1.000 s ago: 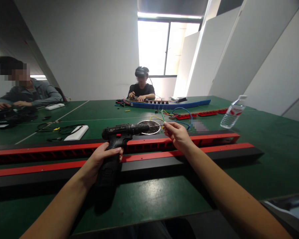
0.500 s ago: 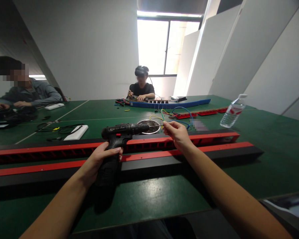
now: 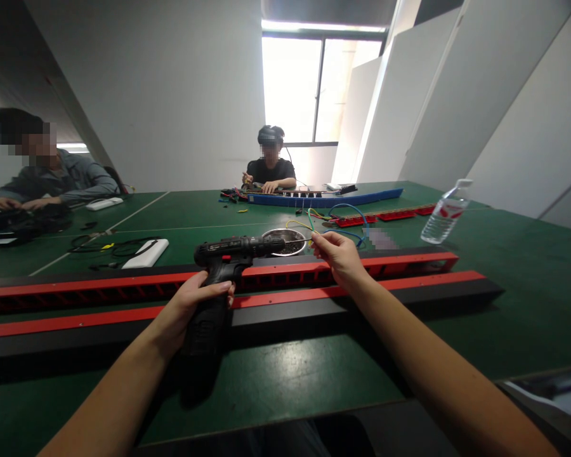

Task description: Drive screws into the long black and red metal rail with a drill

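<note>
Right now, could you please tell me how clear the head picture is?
In the head view, the window is blown out white, the green table shows glare near its front edge, a dark shadow lies below the drill, and the black items at far left look blurred.

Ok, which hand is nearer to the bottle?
The right: that hand pinches the tip of the bit, left of the bottle. The left hand grips the drill, farther left.
</note>
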The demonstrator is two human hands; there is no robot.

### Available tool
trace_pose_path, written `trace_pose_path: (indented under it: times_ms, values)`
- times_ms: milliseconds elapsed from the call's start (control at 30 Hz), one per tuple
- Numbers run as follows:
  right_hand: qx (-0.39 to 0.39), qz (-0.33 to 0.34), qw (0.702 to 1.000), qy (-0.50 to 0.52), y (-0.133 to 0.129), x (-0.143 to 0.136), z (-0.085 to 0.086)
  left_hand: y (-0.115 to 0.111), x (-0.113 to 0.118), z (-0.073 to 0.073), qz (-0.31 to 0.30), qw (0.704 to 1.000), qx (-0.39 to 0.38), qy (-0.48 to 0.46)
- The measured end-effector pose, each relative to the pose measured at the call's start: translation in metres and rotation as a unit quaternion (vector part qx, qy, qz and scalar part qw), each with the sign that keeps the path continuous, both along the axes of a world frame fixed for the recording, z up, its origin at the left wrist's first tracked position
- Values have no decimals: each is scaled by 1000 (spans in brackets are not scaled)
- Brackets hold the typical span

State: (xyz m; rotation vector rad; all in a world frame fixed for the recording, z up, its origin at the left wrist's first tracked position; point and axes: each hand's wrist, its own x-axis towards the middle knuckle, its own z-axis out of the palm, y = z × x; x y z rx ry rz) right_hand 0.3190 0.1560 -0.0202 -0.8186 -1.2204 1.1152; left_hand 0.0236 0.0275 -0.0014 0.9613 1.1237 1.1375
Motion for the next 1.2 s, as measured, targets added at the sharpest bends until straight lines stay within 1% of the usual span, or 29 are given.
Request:
trace_pose_path:
  times_ms: [200,333,600,733,900,1200]
  values:
    - [-14,20,1000,20,2,0,-1,1,0,-3,8,1000,-4,-4]
    - [-23,28,999,30,2,0,-1,1,0,-3,1,1000,-4,-1]
    - [-39,28,999,25,1,-1,-1,2,-2,-5,-3,1000,0,0]
    - [-59,28,998,24,1,-1,-1,2,-2,-5,-8,1000,6,3]
    - [-75,28,996,27,3,0,-4,2,-1,-4,-1,1000,7,3]
    - [-82,20,996,17,3,0,-6,1,1,-2,9,1000,11,17]
